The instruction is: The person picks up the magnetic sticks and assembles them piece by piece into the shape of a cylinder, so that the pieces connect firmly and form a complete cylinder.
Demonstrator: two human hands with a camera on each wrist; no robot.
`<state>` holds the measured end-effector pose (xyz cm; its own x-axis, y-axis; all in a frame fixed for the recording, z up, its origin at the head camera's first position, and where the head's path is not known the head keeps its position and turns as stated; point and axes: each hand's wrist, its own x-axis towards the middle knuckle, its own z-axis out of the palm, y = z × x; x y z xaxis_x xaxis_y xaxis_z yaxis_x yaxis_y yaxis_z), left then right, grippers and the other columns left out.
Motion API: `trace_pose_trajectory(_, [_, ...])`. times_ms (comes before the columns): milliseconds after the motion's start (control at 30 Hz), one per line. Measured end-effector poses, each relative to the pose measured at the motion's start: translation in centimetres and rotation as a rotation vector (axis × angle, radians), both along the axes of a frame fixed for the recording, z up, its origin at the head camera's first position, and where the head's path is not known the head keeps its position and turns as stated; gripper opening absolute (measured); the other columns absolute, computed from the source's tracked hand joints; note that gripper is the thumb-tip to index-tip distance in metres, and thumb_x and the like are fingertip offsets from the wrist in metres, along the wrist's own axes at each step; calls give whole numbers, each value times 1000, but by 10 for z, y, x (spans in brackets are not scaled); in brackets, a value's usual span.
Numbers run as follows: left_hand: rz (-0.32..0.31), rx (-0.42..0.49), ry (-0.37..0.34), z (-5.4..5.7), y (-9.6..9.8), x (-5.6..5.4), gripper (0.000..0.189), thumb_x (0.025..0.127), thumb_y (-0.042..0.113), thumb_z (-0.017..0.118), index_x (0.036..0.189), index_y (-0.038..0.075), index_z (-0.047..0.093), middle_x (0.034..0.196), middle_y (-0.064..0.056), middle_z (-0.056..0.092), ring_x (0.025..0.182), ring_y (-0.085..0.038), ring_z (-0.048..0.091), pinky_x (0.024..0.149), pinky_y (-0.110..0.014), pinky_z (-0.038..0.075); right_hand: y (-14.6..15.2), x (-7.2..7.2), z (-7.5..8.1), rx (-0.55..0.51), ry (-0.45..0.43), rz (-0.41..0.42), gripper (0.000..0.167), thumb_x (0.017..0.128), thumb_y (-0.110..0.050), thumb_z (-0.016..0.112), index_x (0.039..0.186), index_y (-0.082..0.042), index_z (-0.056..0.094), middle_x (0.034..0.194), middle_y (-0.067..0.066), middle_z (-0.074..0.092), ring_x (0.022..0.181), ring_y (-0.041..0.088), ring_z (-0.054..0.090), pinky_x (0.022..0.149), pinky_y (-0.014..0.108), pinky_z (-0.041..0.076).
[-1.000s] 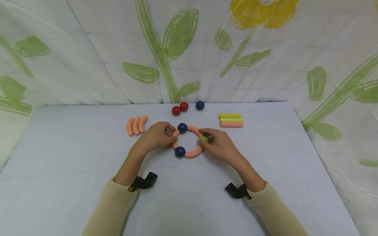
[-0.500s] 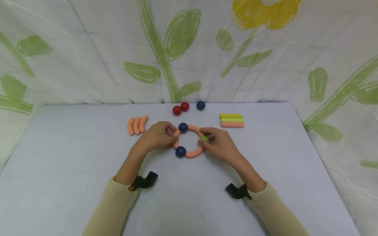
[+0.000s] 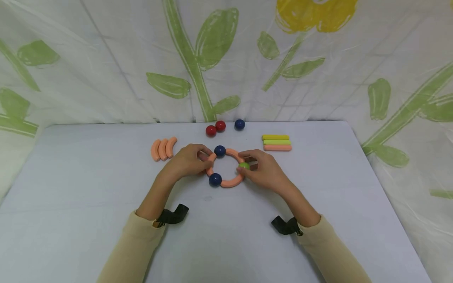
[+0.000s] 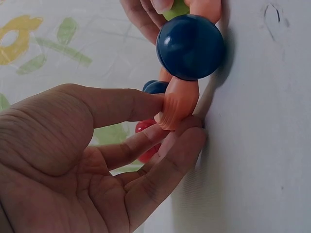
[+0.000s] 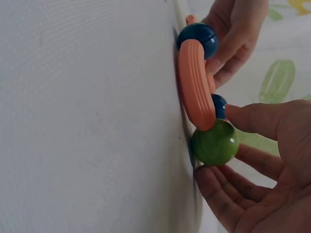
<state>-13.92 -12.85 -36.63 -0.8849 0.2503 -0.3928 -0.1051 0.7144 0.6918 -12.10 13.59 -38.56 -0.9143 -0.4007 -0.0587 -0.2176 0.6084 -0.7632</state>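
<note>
A ring of orange curved rods and balls lies on the table in the head view. Its left curved rod [image 3: 210, 171] is pinched between thumb and fingers of my left hand [image 3: 187, 160]. At the ring's right side my right hand [image 3: 265, 169] grips a green ball [image 5: 215, 142], thumb on one side and fingers on the other. A near blue ball [image 3: 215, 179] joins the left rod to the near curved rod [image 3: 231, 182]. The far blue ball [image 3: 220, 151] touches the far curved rod [image 3: 232, 153]. Fingers partly cover the green ball in the head view.
Several loose pieces lie around: three orange curved rods [image 3: 163, 149] at left, two red balls [image 3: 211, 131] and a blue ball [image 3: 239, 124] at the back edge, and yellow, lime and orange straight rods [image 3: 277, 142] at right. A leaf-patterned curtain [image 3: 127, 63] hangs behind the table.
Both hands keep their hold on the ring. The far blue ball sits very slightly further right against the left rod's end, and the right fingers have risen a touch.
</note>
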Motion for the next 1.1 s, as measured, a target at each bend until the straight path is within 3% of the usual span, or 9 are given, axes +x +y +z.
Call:
trace_pose_trajectory(167, [-6, -10, 5, 1, 0, 1, 40, 97, 25, 70, 133, 8, 69, 119, -13, 75, 98, -23, 70, 80, -31, 55, 3, 0, 2, 23, 12, 46, 43, 95, -15, 79, 136, -5, 67, 130, 14, 68, 118, 29, 70, 97, 42, 61])
trace_pose_trajectory(367, [-22, -23, 18, 0, -1, 1, 38, 99, 29, 67, 132, 9, 69, 116, -12, 75, 95, -21, 70, 79, -31, 55, 5, -1, 4, 40, 12, 42, 33, 95, -17, 80, 125, -7, 73, 120, 10, 71, 111, 24, 70, 96, 41, 61])
trace_pose_trajectory(733, [-33, 0, 23, 1, -1, 1, 36, 104, 33, 64, 126, 6, 71, 94, -8, 73, 74, -15, 67, 69, -28, 51, 9, -3, 4, 34, -12, 41, 26, 95, -18, 81, 118, -9, 76, 119, 9, 74, 112, 24, 71, 98, 41, 61])
trace_pose_trajectory(1100, [-34, 3, 13, 2, -1, 1, 36, 103, 32, 65, 127, 6, 71, 94, -9, 73, 73, -16, 68, 69, -28, 51, 11, -4, 3, 34, -2, 55, 27, 94, -19, 81, 119, -10, 75, 118, 6, 75, 111, 21, 72, 97, 39, 62])
